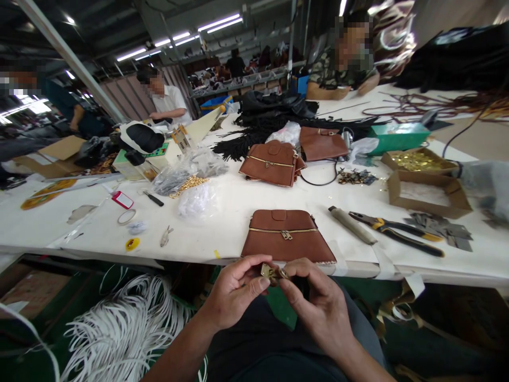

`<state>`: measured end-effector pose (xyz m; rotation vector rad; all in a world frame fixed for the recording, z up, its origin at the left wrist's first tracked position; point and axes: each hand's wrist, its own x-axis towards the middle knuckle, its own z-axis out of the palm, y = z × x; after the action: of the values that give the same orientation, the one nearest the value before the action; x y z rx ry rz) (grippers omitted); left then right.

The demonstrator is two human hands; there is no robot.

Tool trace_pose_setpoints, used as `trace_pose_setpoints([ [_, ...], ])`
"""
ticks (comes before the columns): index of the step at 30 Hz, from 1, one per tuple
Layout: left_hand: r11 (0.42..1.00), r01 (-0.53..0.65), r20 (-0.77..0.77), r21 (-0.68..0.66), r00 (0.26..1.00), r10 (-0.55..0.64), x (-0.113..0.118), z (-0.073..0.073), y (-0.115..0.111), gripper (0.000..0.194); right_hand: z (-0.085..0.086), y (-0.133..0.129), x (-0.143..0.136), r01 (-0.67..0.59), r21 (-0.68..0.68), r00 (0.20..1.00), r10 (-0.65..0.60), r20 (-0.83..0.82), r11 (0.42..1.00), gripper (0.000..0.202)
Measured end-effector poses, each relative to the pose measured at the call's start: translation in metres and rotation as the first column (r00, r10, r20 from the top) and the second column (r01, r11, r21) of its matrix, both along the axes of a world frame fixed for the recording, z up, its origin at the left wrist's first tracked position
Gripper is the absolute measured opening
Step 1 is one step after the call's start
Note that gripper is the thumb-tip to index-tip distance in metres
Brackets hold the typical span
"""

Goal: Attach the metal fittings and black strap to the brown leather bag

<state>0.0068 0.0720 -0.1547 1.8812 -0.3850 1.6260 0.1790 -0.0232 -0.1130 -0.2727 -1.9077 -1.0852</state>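
Observation:
Just off the table's front edge, my left hand pinches a small brass-coloured metal clasp between thumb and fingers. Facing it, my right hand has thumb and fingers closed on a small metal piece that meets the clasp. Whether the two pieces are joined cannot be made out. Right beyond my hands a brown leather bag with a gold zipper lies flat at the table edge. To its right rest a grey-wrapped tool and pliers with black and yellow handles.
More brown bags lie farther back beside black fringed leather. Cardboard boxes with small parts stand at the right. Plastic bags and a screwdriver lie left. White cords hang below the table. Several people work beyond.

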Motion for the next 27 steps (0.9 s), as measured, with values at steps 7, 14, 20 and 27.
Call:
trace_pose_setpoints([
  [7, 0.999, -0.013, -0.129, 0.032, 0.991, 0.017, -0.009, 0.003, -0.002, 0.076, 0.004, -0.002, -0.003, 0.076, 0.095, 0.997, -0.077, 0.008, 0.993, 0.039],
  [14, 0.997, -0.014, -0.127, 0.071, 0.992, 0.023, -0.01, 0.002, -0.008, 0.078, 0.012, -0.006, -0.007, 0.106, -0.109, 0.984, -0.089, 0.152, 0.988, 0.01],
  [20, 0.998, -0.017, -0.109, 0.066, 0.994, 0.024, -0.003, 0.004, -0.004, 0.085, 0.008, 0.004, 0.002, 0.048, -0.153, 0.999, -0.045, 0.026, 0.987, 0.008],
  [27, 0.997, -0.067, -0.13, 0.031, 0.989, 0.071, -0.007, 0.006, -0.006, 0.079, 0.008, -0.007, 0.0, 0.032, -0.335, 0.997, -0.006, 0.078, 0.942, 0.007],
])
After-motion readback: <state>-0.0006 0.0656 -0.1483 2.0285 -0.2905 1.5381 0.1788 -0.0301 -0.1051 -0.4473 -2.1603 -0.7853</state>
